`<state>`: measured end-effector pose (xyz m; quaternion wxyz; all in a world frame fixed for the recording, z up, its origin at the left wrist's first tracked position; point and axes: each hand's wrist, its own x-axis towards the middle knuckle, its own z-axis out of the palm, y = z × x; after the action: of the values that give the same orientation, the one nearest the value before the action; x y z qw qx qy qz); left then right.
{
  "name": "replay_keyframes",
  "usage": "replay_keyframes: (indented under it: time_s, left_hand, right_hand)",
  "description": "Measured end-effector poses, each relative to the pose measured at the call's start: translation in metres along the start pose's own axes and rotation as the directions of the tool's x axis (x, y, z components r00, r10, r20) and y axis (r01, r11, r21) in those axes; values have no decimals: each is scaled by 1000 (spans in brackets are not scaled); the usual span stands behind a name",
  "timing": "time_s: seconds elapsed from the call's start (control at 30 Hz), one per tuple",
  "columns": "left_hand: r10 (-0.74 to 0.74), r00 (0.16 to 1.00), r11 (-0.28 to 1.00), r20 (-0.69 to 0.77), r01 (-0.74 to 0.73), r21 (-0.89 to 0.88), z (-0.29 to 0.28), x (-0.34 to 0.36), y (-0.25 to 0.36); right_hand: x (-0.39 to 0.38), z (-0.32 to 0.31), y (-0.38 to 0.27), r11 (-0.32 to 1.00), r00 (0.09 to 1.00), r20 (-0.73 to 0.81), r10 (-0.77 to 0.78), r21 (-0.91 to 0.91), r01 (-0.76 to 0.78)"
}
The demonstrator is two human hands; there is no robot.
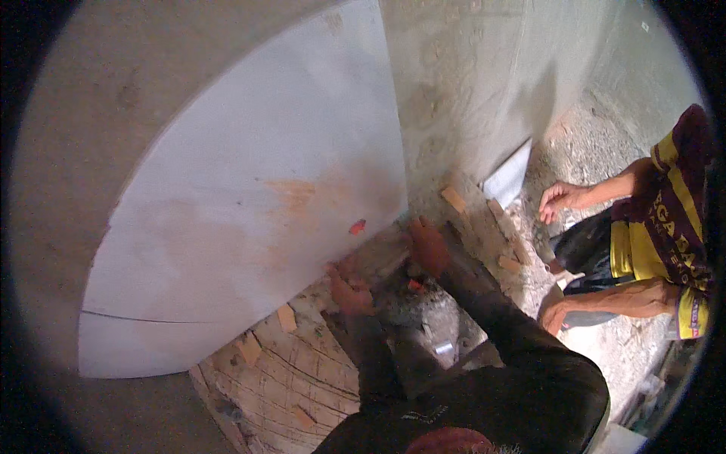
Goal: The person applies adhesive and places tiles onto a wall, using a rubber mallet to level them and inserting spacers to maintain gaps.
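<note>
Well, left hand (352,293) by the panel (265,144), at its lower edge; right hand (429,248) near its right corner; open or gripping, I cannot tell; wood chip (286,318) just below the panel

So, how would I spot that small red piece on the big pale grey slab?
Find the broad, flat, pale grey slab filling the picture's upper left. From its streaky orange-brown smear, go right and slightly down. The small, irregular, bright red piece there, material unclear, is the slab's only red thing; another red bit lies off it.
</note>
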<state>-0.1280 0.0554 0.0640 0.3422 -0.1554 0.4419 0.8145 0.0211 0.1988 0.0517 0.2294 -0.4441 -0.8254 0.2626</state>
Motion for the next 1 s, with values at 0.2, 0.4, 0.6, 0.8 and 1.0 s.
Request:
replay_keyframes:
  time_s: [0.2,0.4,0.6,0.8,1.0]
  left_hand:
    - [-43,989,995,139,56,-88,-30,20,-9]
    - [148,969,965,199,-185,187,-29,-15,-2]
    - [222,967,969,122,-233,82,-23,-3,-10]
    - [101,982,977,161,-129,171,-12,-16,10]
    - [178,974,978,139,-191,84,-17,-20,1]
  right_hand:
    - [16,-47,-45,984,946,-285,-156,40,175]
    - [70,-127,-124,805,813,-554,-178,393,444]
    - [87,-137,-118,790,891,-408,-198,472,391]
    - [83,-152,-134,432,933,-291,-211,829,356]
    - [75,-153,-141,618,945,-283,-162,718,321]
